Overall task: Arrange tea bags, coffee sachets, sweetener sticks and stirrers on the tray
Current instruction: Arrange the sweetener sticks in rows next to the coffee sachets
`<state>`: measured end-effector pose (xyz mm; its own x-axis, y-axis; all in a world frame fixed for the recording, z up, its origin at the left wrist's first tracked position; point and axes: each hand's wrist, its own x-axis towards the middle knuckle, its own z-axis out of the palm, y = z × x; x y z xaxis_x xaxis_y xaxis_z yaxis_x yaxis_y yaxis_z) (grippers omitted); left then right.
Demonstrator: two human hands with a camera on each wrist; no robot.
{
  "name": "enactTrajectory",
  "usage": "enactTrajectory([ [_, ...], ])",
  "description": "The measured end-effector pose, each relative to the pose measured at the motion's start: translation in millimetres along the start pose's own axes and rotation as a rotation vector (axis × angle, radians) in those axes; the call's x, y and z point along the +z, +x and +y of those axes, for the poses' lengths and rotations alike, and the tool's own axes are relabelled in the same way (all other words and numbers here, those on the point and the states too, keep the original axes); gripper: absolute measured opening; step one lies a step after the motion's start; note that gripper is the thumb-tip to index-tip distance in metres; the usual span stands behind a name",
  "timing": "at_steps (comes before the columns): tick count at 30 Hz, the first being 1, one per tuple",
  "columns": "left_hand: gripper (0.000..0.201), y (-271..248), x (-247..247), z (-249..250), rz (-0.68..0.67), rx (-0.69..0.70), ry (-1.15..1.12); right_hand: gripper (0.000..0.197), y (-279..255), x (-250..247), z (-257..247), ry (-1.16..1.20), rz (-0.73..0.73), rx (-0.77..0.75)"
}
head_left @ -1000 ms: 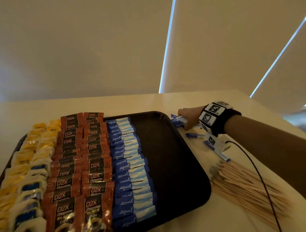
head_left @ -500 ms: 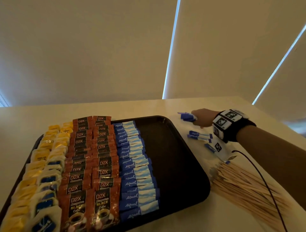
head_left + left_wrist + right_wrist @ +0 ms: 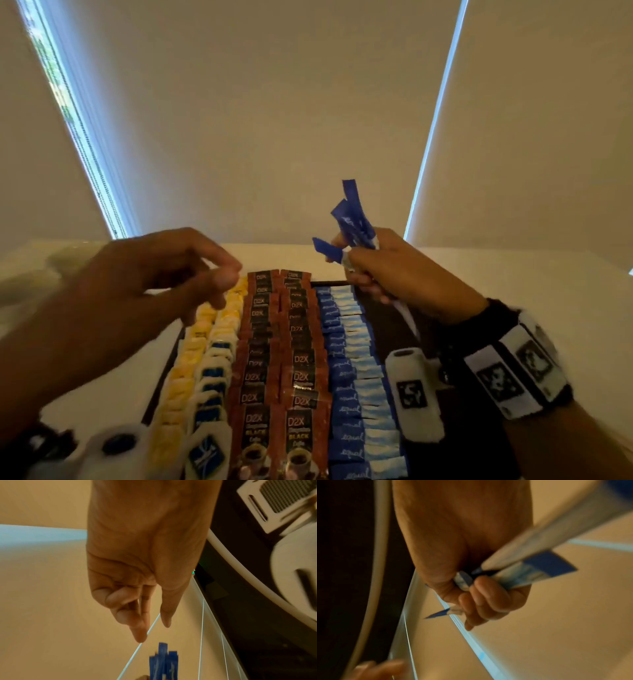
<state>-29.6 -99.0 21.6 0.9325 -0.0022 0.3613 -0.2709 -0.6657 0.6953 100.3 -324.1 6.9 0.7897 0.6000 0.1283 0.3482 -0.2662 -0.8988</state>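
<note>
My right hand (image 3: 356, 270) grips a bunch of blue sweetener sticks (image 3: 352, 219), raised over the far end of the dark tray (image 3: 382, 329). In the right wrist view its fingers (image 3: 488, 599) curl round the sweetener sticks (image 3: 522, 574). My left hand (image 3: 222, 277) hovers over the tray's far left with loosely bent fingers and holds nothing. The left wrist view shows the left hand (image 3: 153, 631) empty, with the sweetener sticks (image 3: 163, 661) just beyond it. On the tray lie columns of yellow tea bags (image 3: 178, 387), white tea bags (image 3: 212, 377), coffee sachets (image 3: 284, 359) and sweetener sticks (image 3: 352, 377).
The tray sits on a pale table (image 3: 513, 274) in front of roller blinds (image 3: 274, 120). A dark strip of bare tray runs along the right of the sweetener column. Wrist cameras (image 3: 414, 394) hide the near right of the tray. No stirrers are in view.
My right hand has lifted off the table at the right with the sweetener sticks and swung up over the tray's far end. My left hand has come into view.
</note>
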Motion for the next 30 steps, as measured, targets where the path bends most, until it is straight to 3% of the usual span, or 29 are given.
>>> enactTrajectory([
  [6,0.037,47,22,13,0.005,0.018,-0.174,0.006,14,37,-4,0.652,-0.285,0.109],
  [8,0.032,52,28,9,0.017,0.023,-0.248,0.013,16,41,-1,0.747,-0.345,0.165],
  [11,0.017,56,37,-2,0.074,-0.008,-0.325,0.009,18,45,5,0.829,-0.425,0.216],
  [13,0.016,58,39,-9,0.038,-0.018,-0.335,0.013,20,45,10,0.853,-0.452,0.242],
  [16,0.010,60,32,-19,-0.044,-0.041,-0.338,0.018,20,40,16,0.815,-0.437,0.274],
  [19,0.012,61,28,-27,-0.081,-0.052,-0.298,0.024,17,36,14,0.636,-0.326,0.279],
  [26,0.013,63,34,-27,-0.067,-0.063,-0.338,0.023,17,44,4,0.053,-0.036,0.057],
  [30,0.024,61,31,-24,-0.085,-0.017,-0.359,0.026,15,37,5,0.189,-0.119,0.067],
])
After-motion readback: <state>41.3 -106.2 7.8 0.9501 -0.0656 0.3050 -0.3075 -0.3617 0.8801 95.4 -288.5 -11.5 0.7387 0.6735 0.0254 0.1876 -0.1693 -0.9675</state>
